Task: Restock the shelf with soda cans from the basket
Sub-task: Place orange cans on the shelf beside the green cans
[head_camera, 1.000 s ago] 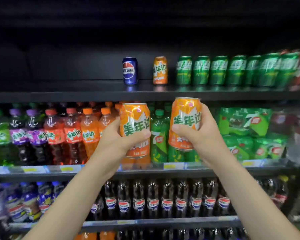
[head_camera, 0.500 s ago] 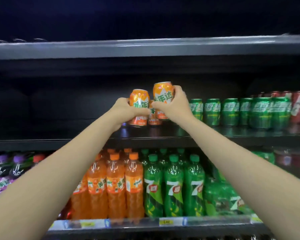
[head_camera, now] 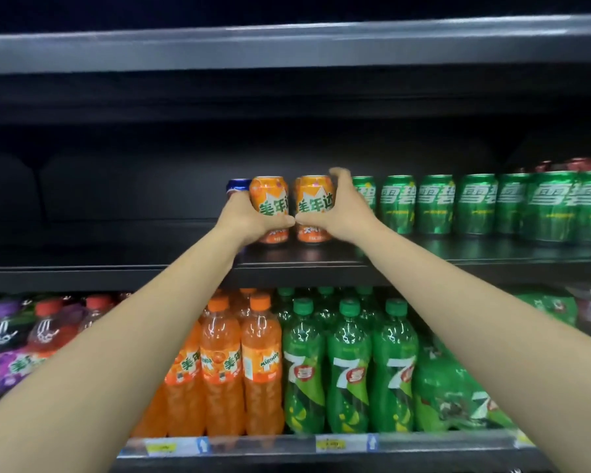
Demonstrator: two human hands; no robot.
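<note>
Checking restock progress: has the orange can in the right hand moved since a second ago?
Yes. The right hand has carried its orange can up from the bottle shelf to the can shelf, beside the green cans.

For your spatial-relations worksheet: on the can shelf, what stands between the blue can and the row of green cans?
In the head view, two orange soda cans, each gripped by one of the hands, left and right.

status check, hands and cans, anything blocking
Left hand grips orange can, right hand grips second orange can. Both at shelf, side by side. Blue can behind left one.
</note>
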